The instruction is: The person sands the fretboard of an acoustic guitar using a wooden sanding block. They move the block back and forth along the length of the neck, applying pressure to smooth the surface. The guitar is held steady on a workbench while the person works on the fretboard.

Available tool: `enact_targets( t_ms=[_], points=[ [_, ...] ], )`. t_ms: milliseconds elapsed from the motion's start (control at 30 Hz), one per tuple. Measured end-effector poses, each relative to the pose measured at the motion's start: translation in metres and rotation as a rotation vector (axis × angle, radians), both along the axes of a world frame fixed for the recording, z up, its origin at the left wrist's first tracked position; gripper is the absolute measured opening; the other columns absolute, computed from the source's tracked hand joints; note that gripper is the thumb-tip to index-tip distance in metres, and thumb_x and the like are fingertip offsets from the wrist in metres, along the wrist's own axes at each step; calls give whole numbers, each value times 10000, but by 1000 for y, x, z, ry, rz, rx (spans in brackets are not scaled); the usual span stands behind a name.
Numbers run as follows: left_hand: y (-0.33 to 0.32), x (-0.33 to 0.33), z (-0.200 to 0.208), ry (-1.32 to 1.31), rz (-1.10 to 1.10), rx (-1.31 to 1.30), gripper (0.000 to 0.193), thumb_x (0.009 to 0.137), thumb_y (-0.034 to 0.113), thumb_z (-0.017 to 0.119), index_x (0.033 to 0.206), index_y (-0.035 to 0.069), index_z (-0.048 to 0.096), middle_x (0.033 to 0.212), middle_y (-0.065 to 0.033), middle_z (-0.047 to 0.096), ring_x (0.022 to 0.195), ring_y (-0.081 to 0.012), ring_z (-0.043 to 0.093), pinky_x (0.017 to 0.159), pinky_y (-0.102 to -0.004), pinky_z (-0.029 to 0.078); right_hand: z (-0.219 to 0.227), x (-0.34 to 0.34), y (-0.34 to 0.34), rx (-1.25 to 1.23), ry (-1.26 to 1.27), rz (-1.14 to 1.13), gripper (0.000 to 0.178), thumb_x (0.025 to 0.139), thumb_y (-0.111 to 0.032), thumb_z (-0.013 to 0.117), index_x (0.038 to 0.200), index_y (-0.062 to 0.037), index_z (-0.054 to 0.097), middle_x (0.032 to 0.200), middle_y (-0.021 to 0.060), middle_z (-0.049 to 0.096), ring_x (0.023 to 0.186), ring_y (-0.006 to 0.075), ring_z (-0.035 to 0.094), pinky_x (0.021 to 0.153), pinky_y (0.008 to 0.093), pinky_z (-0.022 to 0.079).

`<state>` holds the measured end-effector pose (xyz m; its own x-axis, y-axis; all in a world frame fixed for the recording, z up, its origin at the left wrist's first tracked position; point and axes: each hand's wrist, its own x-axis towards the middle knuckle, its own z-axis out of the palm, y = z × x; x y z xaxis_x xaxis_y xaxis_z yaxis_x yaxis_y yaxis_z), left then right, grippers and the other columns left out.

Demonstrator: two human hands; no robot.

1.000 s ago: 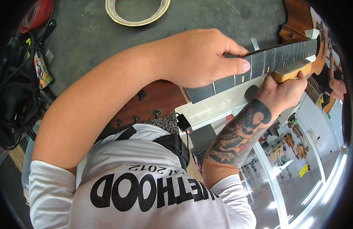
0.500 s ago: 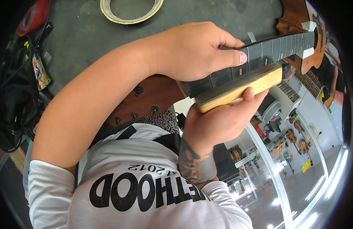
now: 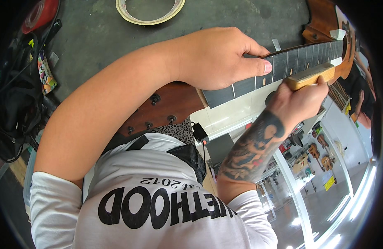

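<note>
A guitar lies across the table, its brown headstock [image 3: 175,101] with black tuners near my body and its brown body [image 3: 318,23] at the far right. My left hand [image 3: 222,58] is closed around the neck, thumb pressed on the dark fretted fingerboard [image 3: 297,60]. In my right hand [image 3: 301,99] is a pale wooden block [image 3: 311,76], gripped along its length. The block lies along the near edge of the fingerboard, close to the body end. Its face toward the neck is hidden.
A tape roll [image 3: 151,21] lies on the dark tabletop [image 3: 88,25]. Black bags and cables [image 3: 17,99] crowd the left edge. Pieces of white tape [image 3: 337,34] sit by the neck joint. Another person [image 3: 359,99] is at the far right; guitars [image 3: 316,151] hang beyond.
My right hand has slid the wooden block along the neck to the right, toward the guitar's body. My left hand keeps its hold on the neck.
</note>
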<state>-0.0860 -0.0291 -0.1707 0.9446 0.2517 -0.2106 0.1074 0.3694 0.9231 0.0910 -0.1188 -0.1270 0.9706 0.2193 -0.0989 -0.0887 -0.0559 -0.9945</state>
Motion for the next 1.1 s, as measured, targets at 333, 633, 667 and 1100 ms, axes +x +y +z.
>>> enact_targets(
  t_ms=[333, 633, 667, 1100],
  points=[
    [-2, 5, -8, -74, 28, 16, 419, 1060, 284, 590, 1345, -19, 647, 1120, -59, 754, 1003, -66, 641, 896, -251, 507, 2, -149, -30, -170, 6, -72, 521, 1090, -285, 386, 1547, -36, 399, 1364, 109, 574, 1181, 193, 615, 975, 320, 543],
    [-3, 3, -6, -55, 25, -24, 427, 1060, 282, 592, 1361, -17, 634, 1142, -60, 752, 1010, -67, 640, 902, -244, 505, -6, -105, -31, -370, -255, -42, 430, 1063, -230, 438, 1402, 22, 516, 1332, 145, 589, 1149, 225, 632, 945, 356, 555],
    [-4, 3, -7, -56, 31, -23, 424, 1061, 281, 591, 1361, -16, 635, 1134, -56, 752, 1005, -64, 638, 897, -244, 504, -5, -85, -25, -314, -244, -57, 399, 1045, -194, 456, 1344, 58, 536, 1378, 189, 571, 1171, 271, 624, 964, 376, 538],
    [-2, -2, -2, -2, 16, -43, 400, 1064, 265, 589, 1362, 4, 642, 1074, -28, 748, 973, -51, 629, 867, -234, 504, -4, 31, 11, 48, -27, 12, 350, 1009, -194, 503, 1213, 86, 555, 1171, 164, 629, 1014, 286, 667, 848, 462, 597]
  ],
)
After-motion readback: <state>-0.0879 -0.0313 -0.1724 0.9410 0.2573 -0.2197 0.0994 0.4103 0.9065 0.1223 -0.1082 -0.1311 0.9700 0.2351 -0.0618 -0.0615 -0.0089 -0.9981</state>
